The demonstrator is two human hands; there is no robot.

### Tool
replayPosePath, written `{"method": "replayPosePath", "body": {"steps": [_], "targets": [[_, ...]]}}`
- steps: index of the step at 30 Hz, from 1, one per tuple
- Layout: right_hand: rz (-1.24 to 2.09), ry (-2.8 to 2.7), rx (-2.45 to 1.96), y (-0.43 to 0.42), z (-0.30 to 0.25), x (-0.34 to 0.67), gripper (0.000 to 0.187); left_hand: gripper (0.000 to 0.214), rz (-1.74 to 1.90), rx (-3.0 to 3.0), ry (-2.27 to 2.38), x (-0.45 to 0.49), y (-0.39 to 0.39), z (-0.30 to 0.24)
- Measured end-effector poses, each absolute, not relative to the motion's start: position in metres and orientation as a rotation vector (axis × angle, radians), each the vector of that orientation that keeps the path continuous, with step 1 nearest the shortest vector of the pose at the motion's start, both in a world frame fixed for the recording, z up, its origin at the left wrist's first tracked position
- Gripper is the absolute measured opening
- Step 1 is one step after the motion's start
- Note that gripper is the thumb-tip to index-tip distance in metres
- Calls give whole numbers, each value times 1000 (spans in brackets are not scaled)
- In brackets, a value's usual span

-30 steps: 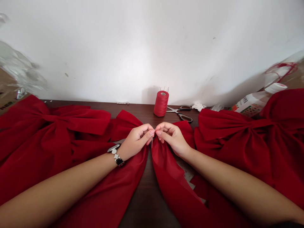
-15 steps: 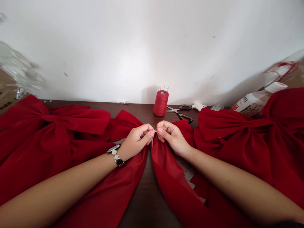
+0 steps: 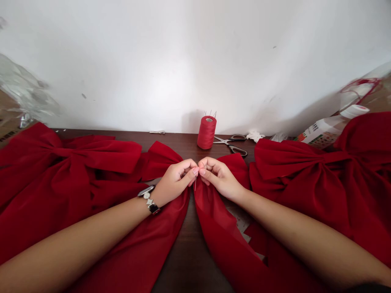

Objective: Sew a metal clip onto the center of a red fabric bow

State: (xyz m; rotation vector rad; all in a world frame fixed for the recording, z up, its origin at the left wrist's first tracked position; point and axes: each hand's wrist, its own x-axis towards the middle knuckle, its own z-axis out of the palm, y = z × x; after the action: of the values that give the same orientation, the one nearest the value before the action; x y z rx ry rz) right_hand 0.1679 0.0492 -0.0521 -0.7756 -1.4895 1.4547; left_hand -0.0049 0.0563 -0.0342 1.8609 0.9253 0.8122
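My left hand (image 3: 180,178), with a watch (image 3: 147,190) and a bracelet on its wrist, is pinched on a thin needle (image 3: 195,186) that points down below the fingertips. My right hand (image 3: 220,175) is also closed, its thumb and forefinger meeting the left fingertips. Whatever the right fingers pinch is too small to make out. Under both hands lies a red fabric bow (image 3: 163,156), gathered at the middle, its two long tails (image 3: 215,219) spreading toward me.
Behind the hands stands a spool of red thread (image 3: 206,133) with several needles in its top. Scissors (image 3: 233,142) lie right of it. Other red bows (image 3: 100,152) are heaped on both sides. A white bottle (image 3: 328,128) leans at the right, and a clip (image 3: 157,132) rests by the wall.
My right hand has shifted slightly left and up, closing the small gap between the fingertips. My left hand and the needle stay nearly still.
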Motion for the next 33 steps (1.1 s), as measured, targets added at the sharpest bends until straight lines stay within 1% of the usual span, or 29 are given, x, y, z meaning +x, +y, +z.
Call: {"method": "replayPosePath", "body": {"steps": [5, 20, 27, 33], "targets": [[1433, -1546, -759, 49, -51, 168, 37, 30, 804, 1892, 930, -4, 56, -33], [1451, -1490, -766, 51, -54, 168, 39, 31, 790, 1903, 932, -4, 56, -32], [1479, -1288, -756, 53, -57, 168, 34, 30, 800, 1867, 916, -5, 56, -33], [1479, -1307, -762, 54, -58, 169, 29, 30, 809, 1874, 923, -6, 56, -33]]}}
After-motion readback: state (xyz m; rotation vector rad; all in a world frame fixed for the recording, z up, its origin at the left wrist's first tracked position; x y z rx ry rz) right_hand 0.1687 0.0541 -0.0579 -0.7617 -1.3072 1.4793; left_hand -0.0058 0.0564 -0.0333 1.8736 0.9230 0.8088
